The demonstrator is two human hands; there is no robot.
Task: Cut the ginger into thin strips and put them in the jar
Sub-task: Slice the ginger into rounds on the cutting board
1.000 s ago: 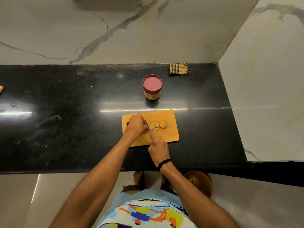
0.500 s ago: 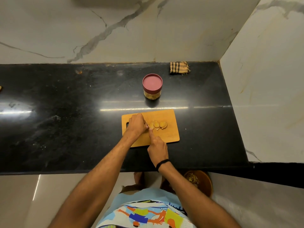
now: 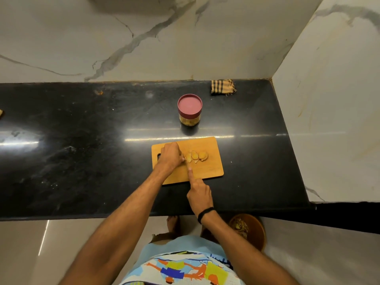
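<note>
A wooden cutting board lies on the black counter. Several yellow ginger slices sit in a row at its middle. My left hand is curled over the left end of the ginger and holds it down; the piece under the fingers is hidden. My right hand grips a knife, index finger stretched along the blade, which is mostly hidden and meets the ginger beside my left fingertips. Behind the board stands the jar, closed with a maroon lid, yellow contents showing inside.
A checked cloth lies at the back right corner. Marble walls close the counter at the back and right. A brown bin with peelings stands on the floor by my right foot. A small object sits at the far left edge.
My right hand and the knife have drawn back slightly toward me. My left hand stays on the ginger; the slices and jar have not moved.
</note>
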